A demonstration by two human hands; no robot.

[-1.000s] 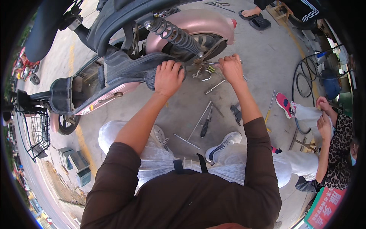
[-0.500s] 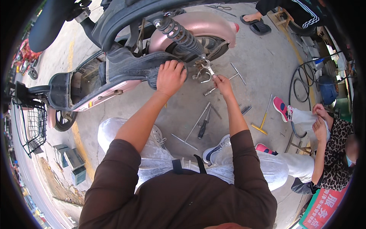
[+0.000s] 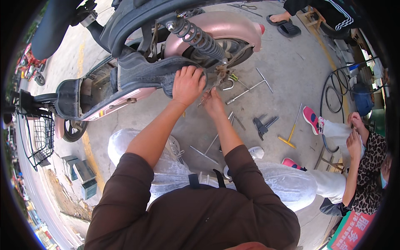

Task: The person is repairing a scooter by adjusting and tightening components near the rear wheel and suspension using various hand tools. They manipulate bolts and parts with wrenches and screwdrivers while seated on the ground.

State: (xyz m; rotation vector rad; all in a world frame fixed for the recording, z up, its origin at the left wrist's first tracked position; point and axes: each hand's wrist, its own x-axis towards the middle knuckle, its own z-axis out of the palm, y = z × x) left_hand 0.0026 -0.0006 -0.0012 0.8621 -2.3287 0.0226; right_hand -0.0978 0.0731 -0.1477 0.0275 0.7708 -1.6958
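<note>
My left hand (image 3: pixel 189 85) lies on the rear end of the scooter's black plastic body panel (image 3: pixel 146 75), its fingers spread over the top. My right hand (image 3: pixel 214 103) is closed on a silver spanner (image 3: pixel 218 78), just below the lower end of the shock absorber (image 3: pixel 201 41). The spanner's far end reaches up to the lower shock mount, where parts overlap and the contact is unclear. Behind the shock sit the pink rear mudguard (image 3: pixel 225 27) and the rear wheel. A silver curved metal piece (image 3: pixel 228 85) shows just right of my right hand.
On the concrete lie T-handle wrenches (image 3: pixel 250 91), a yellow-handled T-wrench (image 3: pixel 287 141) and a dark clamp-like tool (image 3: pixel 261 127). A seated person (image 3: pixel 368 166) is at right, another's sandalled foot (image 3: pixel 279 18) at top right. A black hose (image 3: pixel 329 87) coils nearby.
My right hand has moved left with the spanner, toward the lower shock mount and my left hand. The dark clamp-like tool on the ground is now uncovered. My left hand stays on the panel.
</note>
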